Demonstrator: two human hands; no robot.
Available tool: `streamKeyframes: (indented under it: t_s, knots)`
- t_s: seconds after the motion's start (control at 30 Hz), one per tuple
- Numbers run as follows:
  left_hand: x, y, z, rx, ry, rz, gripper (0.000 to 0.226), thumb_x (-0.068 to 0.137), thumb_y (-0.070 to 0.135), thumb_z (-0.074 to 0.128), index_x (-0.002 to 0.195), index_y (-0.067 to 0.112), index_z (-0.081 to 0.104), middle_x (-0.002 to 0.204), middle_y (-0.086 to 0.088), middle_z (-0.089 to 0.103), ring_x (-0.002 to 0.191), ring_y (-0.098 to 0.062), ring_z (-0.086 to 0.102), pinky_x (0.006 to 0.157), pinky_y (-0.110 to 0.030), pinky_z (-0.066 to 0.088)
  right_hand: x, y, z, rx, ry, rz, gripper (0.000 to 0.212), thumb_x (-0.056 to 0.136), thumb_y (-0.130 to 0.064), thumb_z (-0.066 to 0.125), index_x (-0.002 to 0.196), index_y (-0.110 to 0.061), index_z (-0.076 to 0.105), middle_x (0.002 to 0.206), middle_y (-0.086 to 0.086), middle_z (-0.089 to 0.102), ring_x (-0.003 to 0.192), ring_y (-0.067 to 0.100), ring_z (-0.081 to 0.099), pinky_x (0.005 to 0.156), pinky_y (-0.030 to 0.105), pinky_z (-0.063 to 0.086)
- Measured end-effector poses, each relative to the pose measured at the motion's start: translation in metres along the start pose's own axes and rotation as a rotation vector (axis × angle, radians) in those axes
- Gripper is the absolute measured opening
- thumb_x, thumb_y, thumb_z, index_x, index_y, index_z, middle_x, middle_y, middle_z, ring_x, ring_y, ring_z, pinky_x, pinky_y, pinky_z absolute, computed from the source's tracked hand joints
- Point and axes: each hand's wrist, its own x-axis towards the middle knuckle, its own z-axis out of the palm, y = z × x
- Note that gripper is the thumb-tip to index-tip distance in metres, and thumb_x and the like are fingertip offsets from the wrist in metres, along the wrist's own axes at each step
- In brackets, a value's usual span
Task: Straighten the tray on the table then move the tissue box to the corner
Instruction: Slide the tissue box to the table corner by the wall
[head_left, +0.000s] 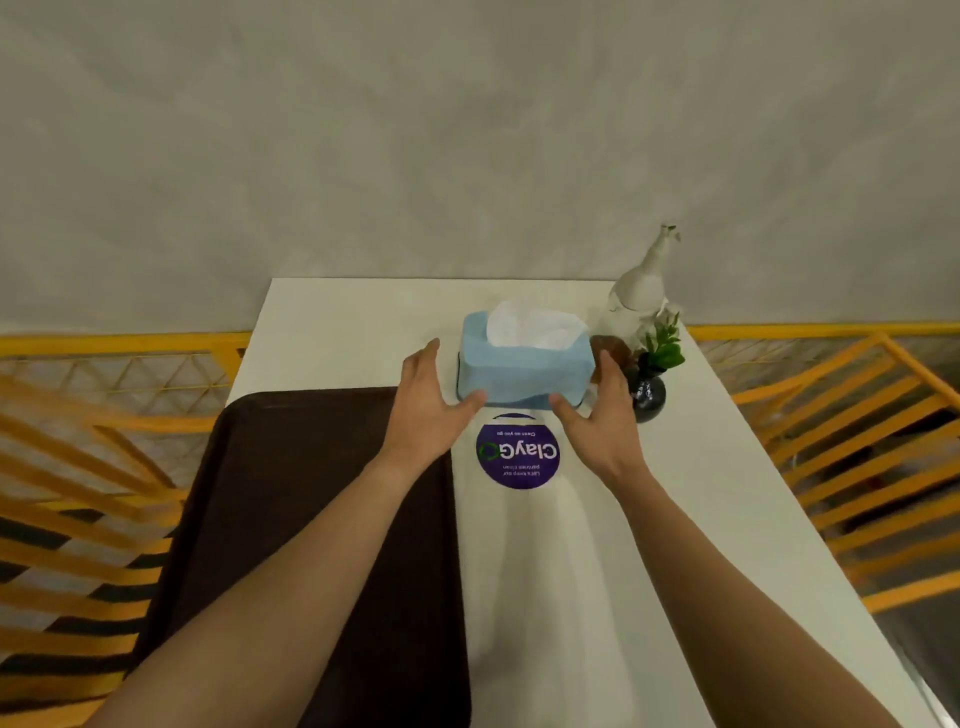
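Observation:
A light blue tissue box (524, 369) with a white tissue poking out of its top stands on the white table (701, 467), toward the far side. My left hand (428, 410) is at the box's left side, fingers spread, thumb touching its near left corner. My right hand (602, 415) is at the box's right side, fingers spread, thumb at its near right corner. Neither hand has closed on the box. A dark brown tray (291, 519) lies on the table's left half, its edges parallel to the table's edges, partly under my left forearm.
A white animal figurine (644, 280) stands at the far right corner. A small green plant in a black vase (649, 389) and a brown object (610, 348) sit just right of the box. A round purple sticker (517, 454) lies between my hands. Orange slatted chairs (841, 447) flank the table.

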Motion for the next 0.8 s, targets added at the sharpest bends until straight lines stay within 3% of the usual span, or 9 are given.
streamKeyframes:
  t_s: [0.13,0.23,0.37,0.4,0.5,0.57,0.67,0.8]
  knots:
    - [0.025,0.005,0.028,0.03,-0.019,-0.063,0.109,0.078,0.044,0.083,0.16,0.016,0.017,0.16,-0.012,0.029,0.145,-0.029,0.033,0.11,-0.036,0.032,0.017,0.021,0.005,0.073,-0.062,0.095,0.098,0.089,-0.044,0.072,0.16,-0.018,0.01,0.163,0.005,0.027,0.148,0.025,0.026,0.111,0.035,0.026]
    - [0.038,0.005,0.039,0.045,-0.031,-0.08,0.112,0.075,0.042,0.086,0.16,0.015,0.017,0.159,-0.013,0.032,0.143,-0.031,0.035,0.111,-0.042,0.034,0.024,0.029,0.01,0.118,-0.086,0.112,0.096,0.089,-0.034,0.074,0.16,-0.015,0.012,0.158,0.003,0.033,0.141,0.02,0.035,0.105,0.025,0.03]
    - [0.05,-0.001,0.048,0.02,-0.065,-0.109,0.114,0.072,0.04,0.089,0.158,0.013,0.018,0.153,-0.014,0.039,0.138,-0.031,0.04,0.102,-0.035,0.035,0.03,0.037,0.016,0.202,-0.105,0.105,0.087,0.089,-0.025,0.076,0.156,-0.021,0.021,0.136,-0.009,0.043,0.118,0.005,0.044,0.074,-0.001,0.039]
    - [0.052,-0.003,0.049,-0.006,-0.083,-0.124,0.113,0.072,0.039,0.089,0.157,0.013,0.02,0.149,-0.012,0.043,0.136,-0.03,0.043,0.099,-0.033,0.038,0.031,0.039,0.017,0.221,-0.107,0.098,0.084,0.088,-0.024,0.076,0.154,-0.022,0.024,0.135,-0.009,0.045,0.118,0.006,0.047,0.073,0.0,0.042]
    - [0.054,-0.008,0.053,-0.066,-0.122,-0.108,0.092,0.072,0.036,0.09,0.145,0.021,0.037,0.129,0.003,0.055,0.12,-0.02,0.054,0.079,-0.013,0.042,0.034,0.043,0.018,0.24,-0.128,0.075,0.082,0.088,-0.02,0.076,0.153,-0.023,0.026,0.141,-0.004,0.05,0.123,0.012,0.052,0.09,0.02,0.051]
    - [0.052,-0.009,0.054,-0.079,-0.111,-0.081,0.082,0.075,0.034,0.088,0.142,0.024,0.042,0.123,0.01,0.055,0.111,-0.012,0.054,0.068,-0.006,0.04,0.035,0.044,0.019,0.23,-0.124,0.059,0.08,0.089,-0.018,0.075,0.153,-0.027,0.027,0.139,-0.007,0.052,0.118,0.009,0.052,0.086,0.012,0.047]
    - [0.051,-0.007,0.057,-0.102,-0.057,-0.079,0.074,0.08,0.028,0.084,0.142,0.02,0.044,0.127,0.004,0.059,0.108,-0.01,0.054,0.071,-0.006,0.042,0.038,0.045,0.022,0.218,-0.091,0.055,0.072,0.093,-0.019,0.071,0.152,-0.029,0.03,0.13,-0.012,0.055,0.107,0.004,0.054,0.069,-0.001,0.042]
    - [0.051,-0.004,0.061,-0.125,0.013,-0.092,0.066,0.084,0.021,0.081,0.141,0.014,0.047,0.131,-0.007,0.062,0.11,-0.018,0.058,0.081,-0.017,0.047,0.038,0.046,0.027,0.236,-0.062,0.067,0.061,0.097,-0.023,0.067,0.149,-0.029,0.035,0.127,-0.016,0.055,0.106,0.003,0.055,0.071,0.001,0.045]
